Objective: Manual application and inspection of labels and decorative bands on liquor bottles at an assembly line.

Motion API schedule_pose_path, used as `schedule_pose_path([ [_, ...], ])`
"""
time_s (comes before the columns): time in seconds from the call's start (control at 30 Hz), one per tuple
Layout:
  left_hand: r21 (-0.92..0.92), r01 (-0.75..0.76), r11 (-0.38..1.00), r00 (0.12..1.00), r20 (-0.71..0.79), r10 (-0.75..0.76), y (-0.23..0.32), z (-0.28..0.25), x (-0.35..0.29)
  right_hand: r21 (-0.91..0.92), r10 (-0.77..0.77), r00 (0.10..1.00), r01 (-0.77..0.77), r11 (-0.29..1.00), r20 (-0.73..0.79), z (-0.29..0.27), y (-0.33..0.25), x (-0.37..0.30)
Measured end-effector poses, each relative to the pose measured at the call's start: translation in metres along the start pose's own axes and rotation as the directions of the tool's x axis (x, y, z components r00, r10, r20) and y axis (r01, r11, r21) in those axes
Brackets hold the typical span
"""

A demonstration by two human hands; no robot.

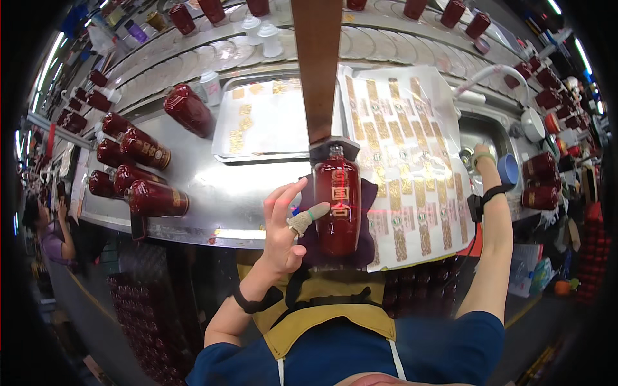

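A dark red glass bottle (337, 225) with gold characters lies in front of me on a dark cloth (367, 219), its neck end against a dark holder (335, 147). Thin red light lines cross it. My left hand (283, 225) is beside the bottle, fingers spread; one finger, in a beige finger cot, touches the gold characters. Off to the right, my right hand (481, 157) reaches into the metal sink (473, 128), close to a small round dish (466, 154). Its fingers are too small to make out. On the right is a sheet of gold decals (405, 174).
A brown post (317, 71) stands above the bottle. To the left are a tray (261, 119) with gold decals and several dark red bottles (154, 196). Behind runs a conveyor (380, 45). A curved white tap (496, 71) and a blue cup (508, 168) are near the sink.
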State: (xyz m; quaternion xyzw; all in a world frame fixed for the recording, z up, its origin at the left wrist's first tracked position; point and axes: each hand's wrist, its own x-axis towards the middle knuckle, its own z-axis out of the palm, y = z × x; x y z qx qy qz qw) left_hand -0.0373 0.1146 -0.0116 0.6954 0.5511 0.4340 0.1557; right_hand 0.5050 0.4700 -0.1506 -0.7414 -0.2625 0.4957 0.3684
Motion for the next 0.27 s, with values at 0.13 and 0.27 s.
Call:
schedule_pose_path([
  [0.13,0.054,0.062,0.997,0.997,-0.046,-0.059,-0.010,-0.009,-0.005,0.229,0.025,0.958,-0.094,0.969,0.286,0.018,-0.015,-0.006],
  [0.27,-0.049,0.115,0.992,0.992,-0.049,-0.117,-0.024,-0.005,0.001,-0.394,-0.165,0.830,0.416,0.820,0.532,0.046,-0.052,-0.109],
])
